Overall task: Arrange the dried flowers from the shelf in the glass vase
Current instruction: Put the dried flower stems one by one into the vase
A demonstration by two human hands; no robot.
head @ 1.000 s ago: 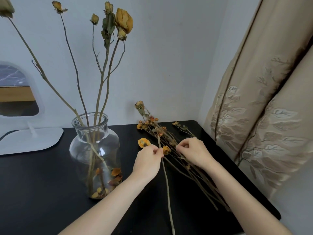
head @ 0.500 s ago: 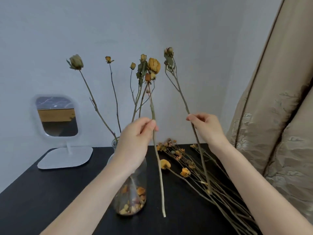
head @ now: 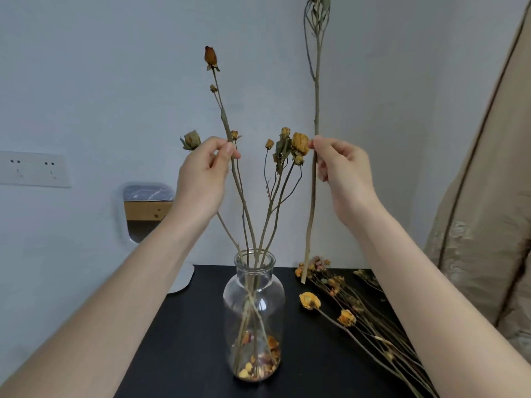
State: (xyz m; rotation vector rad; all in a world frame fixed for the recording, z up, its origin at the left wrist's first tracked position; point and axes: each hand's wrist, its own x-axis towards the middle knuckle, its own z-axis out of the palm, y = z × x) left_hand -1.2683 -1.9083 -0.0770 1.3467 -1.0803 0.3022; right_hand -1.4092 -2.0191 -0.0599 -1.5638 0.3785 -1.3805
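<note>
Head view: both forearms are raised at mid-frame. The left hand (head: 204, 179) pinches a bud stem (head: 225, 119) that runs down into the glass vase (head: 254, 311) at lower centre. The right hand (head: 343, 175) pinches a long stem (head: 317, 81), held upright just right of the vase.

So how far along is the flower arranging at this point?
Partway. Done: several dried stems already stand in the glass vase. In hand: the left hand pinches a red-budded stem whose lower end runs into the vase mouth; the right hand holds a long stem outside it. Left: a pile of dried flowers on the black table.
</note>
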